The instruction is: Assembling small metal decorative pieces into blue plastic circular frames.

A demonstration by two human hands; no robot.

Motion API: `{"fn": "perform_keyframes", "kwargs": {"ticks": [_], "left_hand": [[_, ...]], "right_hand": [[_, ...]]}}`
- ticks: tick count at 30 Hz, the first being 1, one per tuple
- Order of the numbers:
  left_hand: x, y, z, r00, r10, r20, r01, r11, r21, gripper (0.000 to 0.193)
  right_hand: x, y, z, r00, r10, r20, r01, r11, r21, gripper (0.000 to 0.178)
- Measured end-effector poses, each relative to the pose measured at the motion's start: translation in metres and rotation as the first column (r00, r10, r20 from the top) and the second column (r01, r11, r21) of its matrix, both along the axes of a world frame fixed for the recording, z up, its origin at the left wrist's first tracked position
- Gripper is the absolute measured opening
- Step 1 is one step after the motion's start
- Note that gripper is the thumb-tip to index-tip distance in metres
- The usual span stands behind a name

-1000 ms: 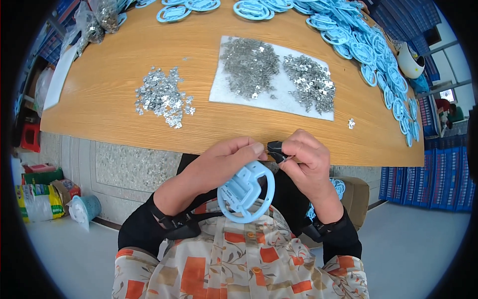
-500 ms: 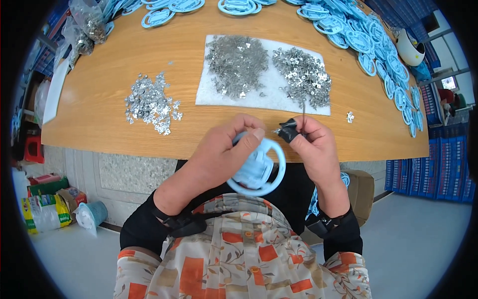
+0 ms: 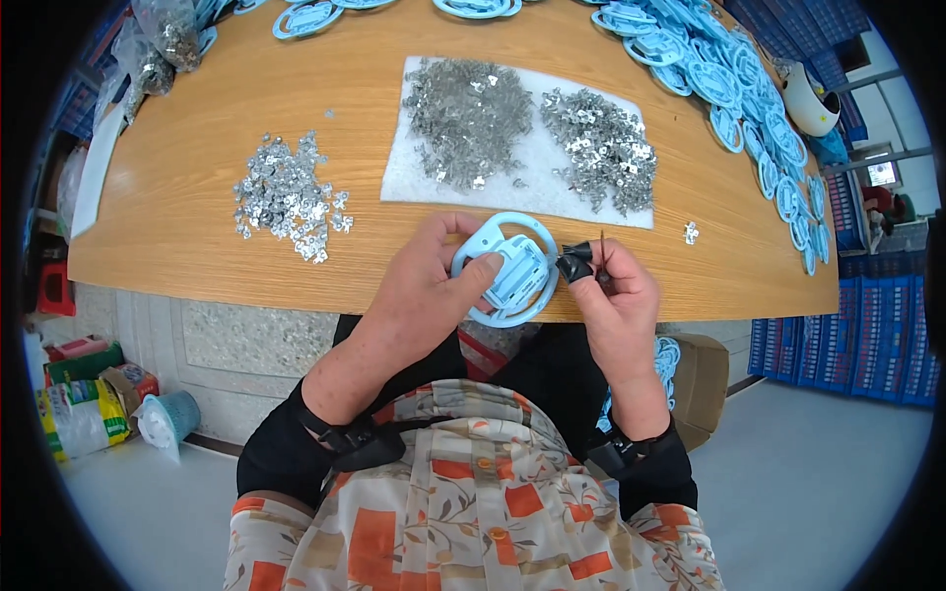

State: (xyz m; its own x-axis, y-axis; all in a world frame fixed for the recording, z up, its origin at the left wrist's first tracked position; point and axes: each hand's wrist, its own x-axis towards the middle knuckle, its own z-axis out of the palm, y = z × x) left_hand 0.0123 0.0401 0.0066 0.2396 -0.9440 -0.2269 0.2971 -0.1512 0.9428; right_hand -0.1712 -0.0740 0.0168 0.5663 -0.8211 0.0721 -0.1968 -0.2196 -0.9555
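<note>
My left hand (image 3: pixel 424 281) is closed around a light-blue plastic steering-wheel-shaped part (image 3: pixel 539 239), its thumb pressed on the raised block in the middle. The part is tilted, above the table's near edge. Just right of its rim, my right hand (image 3: pixel 623 305) is closed in a pinch, with black wrapping on the thumb and a fingertip. A thin dark metal tool (image 3: pixel 602 241) sticks up from between its fingers. Whatever small piece sits at the pinched fingertips is too small to make out. Beyond the hands, a white mat (image 3: pixel 394 177) carries two heaps of small metal clips (image 3: pixel 601 143).
Another pile of small metal pieces (image 3: pixel 291 197) lies on the wooden table (image 3: pixel 177 227) at left, and a tiny group (image 3: pixel 691 233) at right. Many blue wheel parts (image 3: pixel 714 84) are heaped at the far right. A cardboard box (image 3: pixel 705 384) stands below the table.
My left hand has raised the blue wheel part and turned it, so its middle block now shows more squarely. My right hand remains close by, its fingertips now beside the rim.
</note>
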Motion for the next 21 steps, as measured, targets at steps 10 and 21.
{"fn": "perform_keyframes", "kwargs": {"ticks": [10,21], "left_hand": [[0.002,-0.005,-0.001,0.998,-0.030,0.046,0.030,0.999,-0.011,0.042],[0.001,-0.005,-0.003,0.999,-0.028,0.026,0.027,0.999,0.018,0.040]], "right_hand": [[0.013,0.001,-0.009,0.996,-0.011,-0.083,-0.002,0.987,-0.162,0.020],[0.017,0.003,-0.001,0.987,-0.022,-0.161,-0.008,0.984,-0.180,0.021]]}}
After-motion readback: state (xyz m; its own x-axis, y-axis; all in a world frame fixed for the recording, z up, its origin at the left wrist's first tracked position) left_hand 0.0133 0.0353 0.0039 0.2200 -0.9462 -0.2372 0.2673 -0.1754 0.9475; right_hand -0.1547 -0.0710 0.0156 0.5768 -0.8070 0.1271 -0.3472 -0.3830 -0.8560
